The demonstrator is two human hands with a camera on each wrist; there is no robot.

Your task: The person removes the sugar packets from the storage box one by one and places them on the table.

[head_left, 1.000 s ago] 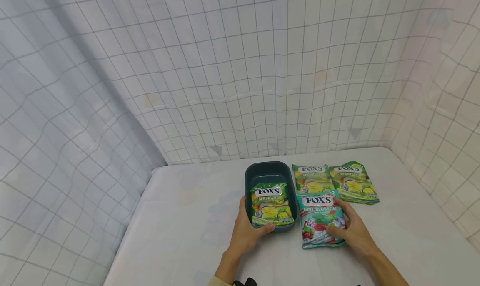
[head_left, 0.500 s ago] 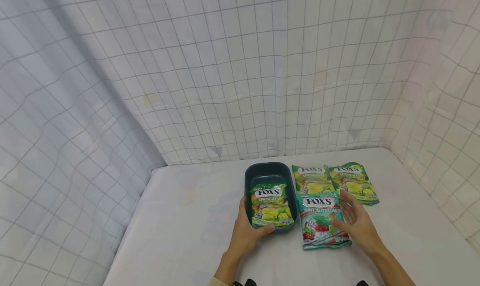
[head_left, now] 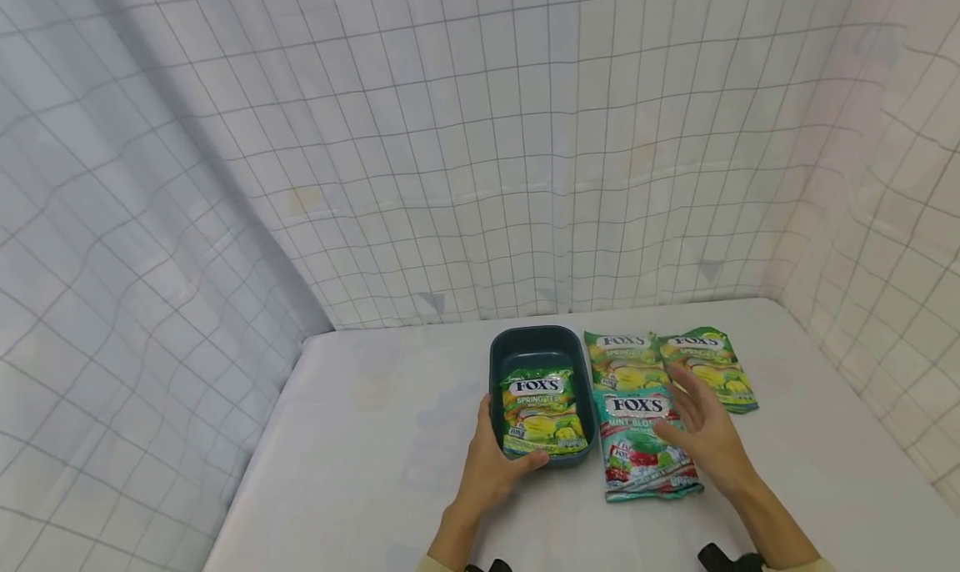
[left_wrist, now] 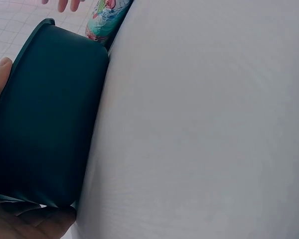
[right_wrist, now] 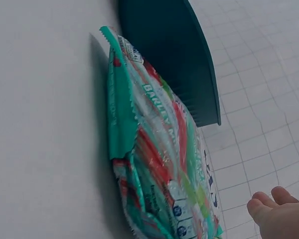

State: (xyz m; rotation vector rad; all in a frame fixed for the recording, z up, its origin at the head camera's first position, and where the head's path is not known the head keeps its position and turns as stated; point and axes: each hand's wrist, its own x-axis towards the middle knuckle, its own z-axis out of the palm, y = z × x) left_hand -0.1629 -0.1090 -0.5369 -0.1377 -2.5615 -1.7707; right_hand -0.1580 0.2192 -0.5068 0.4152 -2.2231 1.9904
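My left hand (head_left: 489, 470) grips the near left corner of a dark teal plastic tub (head_left: 536, 348), its thumb over the near rim. Inside the tub lies a green bag of Fox's Spring Tea candy (head_left: 543, 413). To the right of the tub, a turquoise bag of Fox's Mint Blossom candy (head_left: 647, 459) lies flat on the table. Above that bag's right side my right hand (head_left: 707, 439) hovers, fingers spread and holding nothing. The right wrist view shows a gap between these fingers (right_wrist: 261, 209) and the turquoise bag (right_wrist: 149, 124).
Two more green Spring Tea bags, a left one (head_left: 621, 359) and a right one (head_left: 716, 368), lie side by side behind the turquoise bag. The white-covered table (head_left: 360, 439) meets grid-patterned curtains (head_left: 450, 180) at the back and sides.
My right hand has let go of the Mint Blossom bag and lifted, moving slightly away toward the back. That bag now lies flat. My left hand and the tub stay in place.
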